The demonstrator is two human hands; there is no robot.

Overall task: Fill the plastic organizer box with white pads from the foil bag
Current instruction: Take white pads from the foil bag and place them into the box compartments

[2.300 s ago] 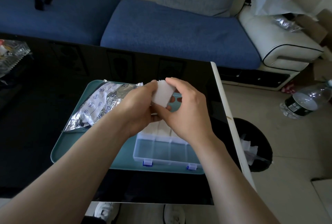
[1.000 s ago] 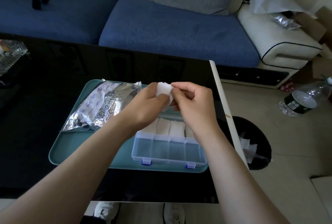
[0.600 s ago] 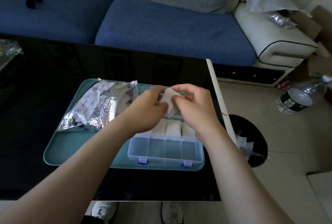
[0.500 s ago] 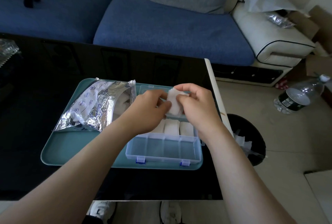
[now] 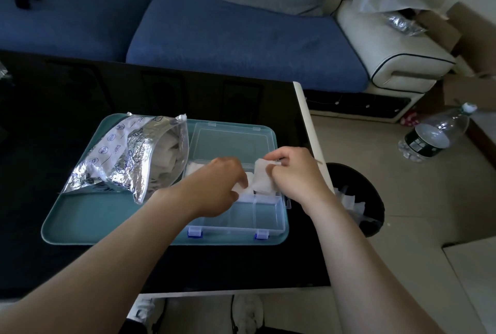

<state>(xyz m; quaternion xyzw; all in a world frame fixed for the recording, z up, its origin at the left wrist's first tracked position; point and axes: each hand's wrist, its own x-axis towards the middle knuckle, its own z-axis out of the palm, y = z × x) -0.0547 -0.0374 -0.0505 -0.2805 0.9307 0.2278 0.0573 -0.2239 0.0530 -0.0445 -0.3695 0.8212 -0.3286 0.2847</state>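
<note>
My right hand has its thumb and fingertips pinched on the top edge of a white pad, just right of the frame's centre. The pad hangs on edge, long side running up and down the frame, its lower edge at the right end of the far row of the organizer box. So the slot I judge I want lies straight below the grip, and this hand is much the nearer one.

My left hand is curled knuckles-up over the middle of that row, fingertips down among the stowed pads (whether it pinches one or only presses, I cannot tell).

The far row holds white pads. The near row's compartments look bare. The lid lies open behind. At left, the foil bag gapes toward the box with spare pads inside. Both sit on the teal tray.
</note>
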